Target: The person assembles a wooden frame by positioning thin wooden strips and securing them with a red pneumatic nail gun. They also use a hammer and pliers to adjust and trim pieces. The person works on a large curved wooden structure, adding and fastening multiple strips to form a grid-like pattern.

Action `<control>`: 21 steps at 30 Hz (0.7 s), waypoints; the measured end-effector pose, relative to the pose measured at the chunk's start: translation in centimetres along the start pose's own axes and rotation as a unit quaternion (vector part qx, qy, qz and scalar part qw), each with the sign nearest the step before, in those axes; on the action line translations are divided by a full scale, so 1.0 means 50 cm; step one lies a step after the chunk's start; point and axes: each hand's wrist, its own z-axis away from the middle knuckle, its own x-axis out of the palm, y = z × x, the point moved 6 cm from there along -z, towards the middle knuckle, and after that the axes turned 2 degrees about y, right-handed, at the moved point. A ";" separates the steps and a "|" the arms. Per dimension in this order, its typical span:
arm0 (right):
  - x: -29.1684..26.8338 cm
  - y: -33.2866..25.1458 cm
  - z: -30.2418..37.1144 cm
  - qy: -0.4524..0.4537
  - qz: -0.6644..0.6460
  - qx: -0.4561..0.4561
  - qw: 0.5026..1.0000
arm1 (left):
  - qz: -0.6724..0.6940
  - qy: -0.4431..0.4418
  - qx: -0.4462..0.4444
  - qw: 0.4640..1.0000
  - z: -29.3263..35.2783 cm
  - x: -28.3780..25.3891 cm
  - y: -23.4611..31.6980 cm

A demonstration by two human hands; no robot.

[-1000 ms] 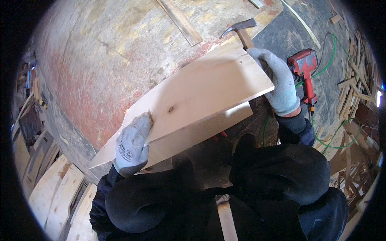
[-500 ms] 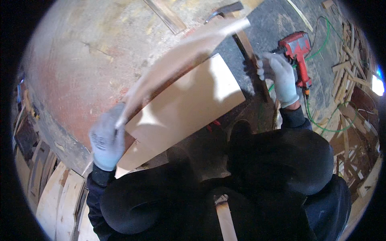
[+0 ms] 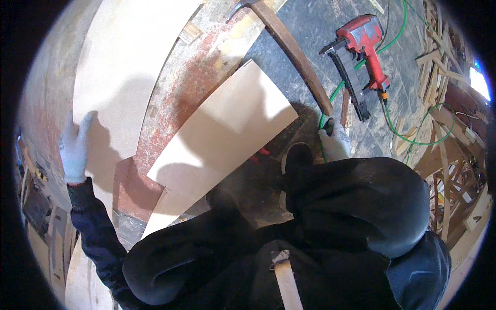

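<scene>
Flipped over now, the thin plywood sheet (image 3: 124,67) lies flat on the round counter (image 3: 206,67); left hand (image 3: 75,147) presses it, fingers spread. Right hand (image 3: 333,142) is down by the green hose (image 3: 413,140), grip unclear; red nail gun (image 3: 361,57) sits nearby.

Light falls hard from overhead and behind the person, warm and fairly bright on the pale plywood sheet (image 3: 124,67), which nearly washes out above the left grip (image 3: 75,150). That grip throws a soft grey shadow to its right. The dark clothing below swallows detail. A blown-out white patch (image 3: 478,82) glares far right of the right grip (image 3: 335,143). Edges bow and smear toward the black circular rim.
</scene>
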 end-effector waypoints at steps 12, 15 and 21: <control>0.024 0.047 0.208 -0.195 -0.037 0.106 0.974 | 0.249 0.093 -0.116 0.957 -0.218 0.296 -0.312; 0.017 0.096 0.268 -0.179 -0.030 0.097 0.979 | 0.127 0.147 -0.105 0.975 -0.215 0.315 -0.314; 0.032 0.142 0.390 0.044 0.076 -0.010 0.996 | -0.232 0.233 0.041 0.943 -0.227 0.320 -0.317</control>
